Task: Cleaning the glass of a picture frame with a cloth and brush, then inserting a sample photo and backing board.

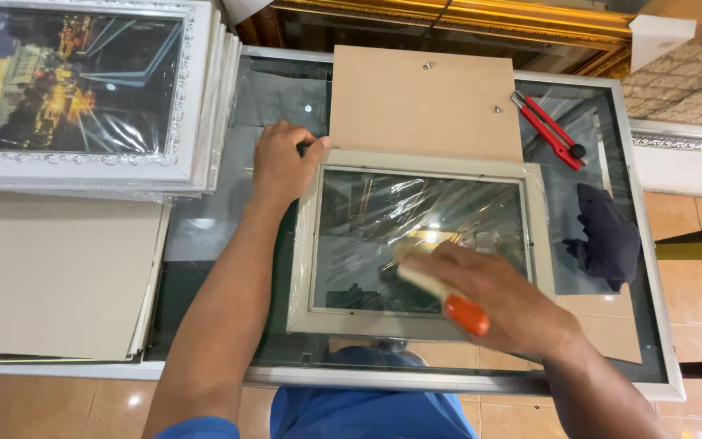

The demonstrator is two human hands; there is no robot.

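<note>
A cream picture frame (306,268) wrapped in clear plastic lies on the glass table (205,236) in front of me. My left hand (282,162) presses on the frame's far left corner, fingers curled at its edge. My right hand (497,297) rests over the frame's glass near its lower right part and is closed on a tool with a pale body and an orange end (465,313). A brown backing board (424,102) lies just beyond the frame.
A stack of white framed pictures (192,97) sits at the far left, with grey boards (50,276) below it. A red cutter (550,130) and a dark cloth (607,236) lie at the right. A gold frame (465,16) runs along the back.
</note>
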